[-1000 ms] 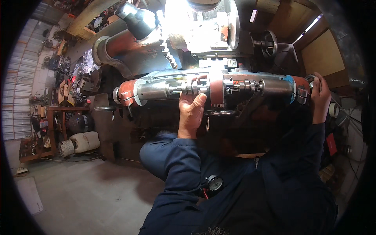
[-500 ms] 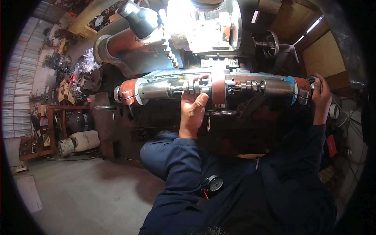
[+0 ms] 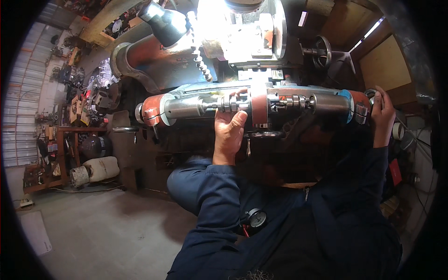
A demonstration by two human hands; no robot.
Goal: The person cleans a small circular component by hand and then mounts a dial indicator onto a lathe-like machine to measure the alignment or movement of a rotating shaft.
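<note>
A shiny metal camshaft [image 3: 299, 101] lies level across the machine, between a left steel spindle [image 3: 185, 107] and a right steel spindle [image 3: 330, 104]. My left hand [image 3: 228, 134] is closed round the camshaft's left half, thumb in front and fingertips showing behind. Just right of that hand, a red ring-shaped support [image 3: 260, 108] surrounds the shaft. My right hand [image 3: 383, 114] is closed on a round metal end wheel [image 3: 370, 94] beside the right red clamp [image 3: 360, 106]. Its palm side is hidden. The left spindle sits in another red clamp [image 3: 153, 110].
A bright work lamp [image 3: 164, 23] and a segmented coolant hose [image 3: 200, 60] hang over the machine. Small handwheels [image 3: 265, 135] project at the front. A dial gauge [image 3: 255, 218] is close to my left forearm. A whitish cylinder [image 3: 102, 169] lies on the floor at left.
</note>
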